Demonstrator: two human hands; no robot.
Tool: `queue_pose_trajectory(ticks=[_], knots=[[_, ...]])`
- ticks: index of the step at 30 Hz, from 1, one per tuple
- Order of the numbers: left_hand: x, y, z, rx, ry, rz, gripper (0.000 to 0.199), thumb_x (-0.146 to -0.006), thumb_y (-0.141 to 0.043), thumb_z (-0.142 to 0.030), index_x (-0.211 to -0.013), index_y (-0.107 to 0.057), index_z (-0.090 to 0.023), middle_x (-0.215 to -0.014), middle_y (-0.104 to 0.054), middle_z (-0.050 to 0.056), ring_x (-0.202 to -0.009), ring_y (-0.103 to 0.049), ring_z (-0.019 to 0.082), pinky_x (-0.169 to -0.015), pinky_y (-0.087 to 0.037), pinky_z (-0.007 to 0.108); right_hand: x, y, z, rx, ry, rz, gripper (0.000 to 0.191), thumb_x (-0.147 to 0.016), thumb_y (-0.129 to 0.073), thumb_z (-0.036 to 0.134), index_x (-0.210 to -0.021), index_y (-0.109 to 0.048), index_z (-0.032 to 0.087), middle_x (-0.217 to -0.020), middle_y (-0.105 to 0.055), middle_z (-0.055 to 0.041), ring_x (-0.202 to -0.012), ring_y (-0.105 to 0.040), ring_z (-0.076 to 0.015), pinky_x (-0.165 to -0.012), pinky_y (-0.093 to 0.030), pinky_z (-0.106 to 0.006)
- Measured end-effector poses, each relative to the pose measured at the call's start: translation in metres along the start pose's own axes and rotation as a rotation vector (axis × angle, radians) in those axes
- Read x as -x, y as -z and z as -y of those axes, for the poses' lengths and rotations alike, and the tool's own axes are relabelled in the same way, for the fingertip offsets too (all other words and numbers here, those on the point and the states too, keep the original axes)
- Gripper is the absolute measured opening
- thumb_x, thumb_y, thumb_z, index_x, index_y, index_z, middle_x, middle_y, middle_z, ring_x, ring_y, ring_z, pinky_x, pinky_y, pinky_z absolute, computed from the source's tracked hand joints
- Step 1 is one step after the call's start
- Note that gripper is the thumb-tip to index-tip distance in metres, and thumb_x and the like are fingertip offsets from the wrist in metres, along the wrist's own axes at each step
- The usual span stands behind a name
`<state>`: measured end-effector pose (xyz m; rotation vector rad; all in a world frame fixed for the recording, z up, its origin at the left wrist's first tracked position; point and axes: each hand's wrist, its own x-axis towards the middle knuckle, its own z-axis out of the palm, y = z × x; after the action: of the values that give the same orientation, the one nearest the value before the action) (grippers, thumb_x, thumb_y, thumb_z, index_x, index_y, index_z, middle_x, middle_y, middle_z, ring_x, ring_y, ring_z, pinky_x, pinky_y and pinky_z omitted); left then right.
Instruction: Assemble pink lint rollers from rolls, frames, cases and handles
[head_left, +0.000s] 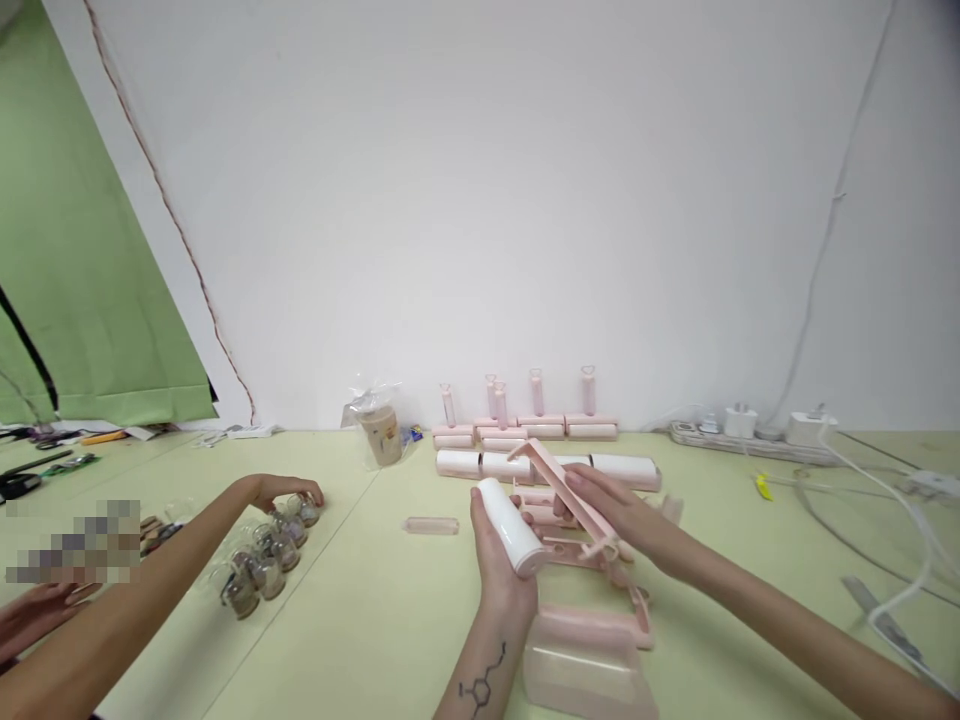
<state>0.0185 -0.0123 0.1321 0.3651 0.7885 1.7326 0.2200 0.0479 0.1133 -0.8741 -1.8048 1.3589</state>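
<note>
My left hand (501, 585) is closed around a white lint-roller refill (513, 528), tilted with its near end toward me. Just right of it, my right hand (611, 500) grips a long pink plastic roller frame (556, 474) with bent ends, held slantwise above the table. The refill and the frame are apart. Beneath my hands lie more pink frame parts (574, 552), partly hidden. Nearer to me is a clear pink cover (589, 660). Behind my hands a row of white refills (626, 471) lies end to end.
Assembled pink rollers with upright handles (589, 392) line the wall. A pink handle (431, 525) lies left of my hands. A bagged cup (381, 432) stands behind. At left, a co-worker's hand (285, 490) touches small glass jars (270, 575). A power strip (750, 445) and cables occupy the right.
</note>
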Motion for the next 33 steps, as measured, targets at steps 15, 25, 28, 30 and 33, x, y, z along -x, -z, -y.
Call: queue_pose_trajectory(ticks=[15,25,28,30,33], knots=[[0.024,-0.038,0.123,0.033,0.029,0.069,0.042,-0.077,-0.048,-0.055,-0.098,-0.054,-0.018,-0.082,-0.063,0.004,-0.078,-0.062,0.019,-0.07,-0.047,0.027,0.049,-0.024,-0.017,0.081,0.07,-0.231,0.034,-0.086,-0.029,0.055,-0.098,-0.042,0.027,-0.085,-0.057,-0.0015,-0.074,-0.056,-0.0206,-0.066,-0.045,-0.034],[0.033,-0.04,0.111,-0.283,-0.202,0.191,0.064,-0.061,-0.074,-0.032,-0.114,-0.039,-0.025,-0.091,-0.062,0.004,-0.082,-0.06,0.021,-0.068,-0.046,0.027,0.054,-0.014,-0.02,0.45,0.335,-0.265,0.023,-0.091,-0.027,0.039,-0.096,-0.044,0.024,-0.088,-0.053,-0.0067,-0.077,-0.052,-0.0223,-0.065,-0.042,-0.037],[0.036,-0.031,0.102,-0.489,-0.233,0.197,0.064,-0.06,-0.074,-0.028,-0.115,-0.041,-0.023,-0.093,-0.061,0.007,-0.08,-0.059,0.022,-0.068,-0.045,0.028,0.059,0.005,-0.01,0.51,0.329,-0.237,0.024,-0.089,-0.032,0.038,-0.103,-0.047,0.026,-0.096,-0.053,-0.0063,-0.084,-0.052,-0.023,-0.071,-0.043,-0.038],[0.04,-0.023,0.097,-0.667,-0.227,0.261,0.068,-0.058,-0.074,-0.025,-0.119,-0.041,-0.022,-0.097,-0.061,0.008,-0.085,-0.057,0.024,-0.071,-0.043,0.029,0.063,0.018,0.0,0.557,0.307,-0.213,0.028,-0.083,-0.043,0.039,-0.109,-0.045,0.028,-0.1,-0.054,-0.0053,-0.086,-0.052,-0.0232,-0.071,-0.043,-0.036],[0.049,-0.012,0.092,-0.936,-0.192,0.432,0.063,-0.06,-0.072,-0.023,-0.117,-0.045,-0.023,-0.094,-0.062,0.006,-0.084,-0.056,0.024,-0.069,-0.041,0.027,0.068,0.031,0.015,0.777,0.274,0.027,0.018,-0.074,-0.055,0.033,-0.09,-0.053,0.026,-0.086,-0.059,-0.0027,-0.074,-0.054,-0.0218,-0.062,-0.042,-0.033]])
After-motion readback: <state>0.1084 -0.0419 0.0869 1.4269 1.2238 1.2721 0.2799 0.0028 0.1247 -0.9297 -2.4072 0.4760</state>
